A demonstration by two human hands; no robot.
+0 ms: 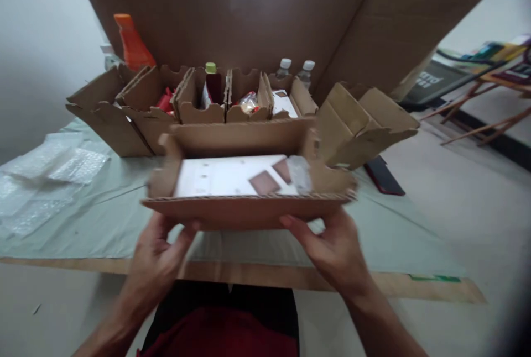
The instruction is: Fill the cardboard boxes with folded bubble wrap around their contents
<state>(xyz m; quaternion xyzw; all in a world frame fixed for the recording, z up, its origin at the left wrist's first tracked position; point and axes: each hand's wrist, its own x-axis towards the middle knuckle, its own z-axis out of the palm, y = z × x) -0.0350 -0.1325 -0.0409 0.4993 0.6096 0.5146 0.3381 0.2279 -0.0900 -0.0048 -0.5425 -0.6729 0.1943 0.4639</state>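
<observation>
Pale green cloth (249,247) covers the table, its wooden edge (257,274) running along 6 o'clock. Taking the clock from the box (244,210) at the centre, a brown panel (257,14) stands at 12, a pale wall (33,42) shows at 10, and grey floor (477,208) spreads past the cloth at 3. Farther out towards 2 sits a grey bin (423,83), with a wooden stand (501,80) beside it.

Far boxes (202,113) line up from 10 to 1, close against the box's far side; I cannot tell whether they touch it. An orange bottle (135,47) rises between 10 and 11. At 2 leans a slanted box (348,141), a dark slab (385,176) near it at 3. Cloth shows between the box and the bubble wrap (52,172) at 9, and towards 4.

Left hand (161,252) at 8 and right hand (329,249) at 4, well apart, both grip the box, thumbs on its near wall. Inside lies a white pack (224,174).
</observation>
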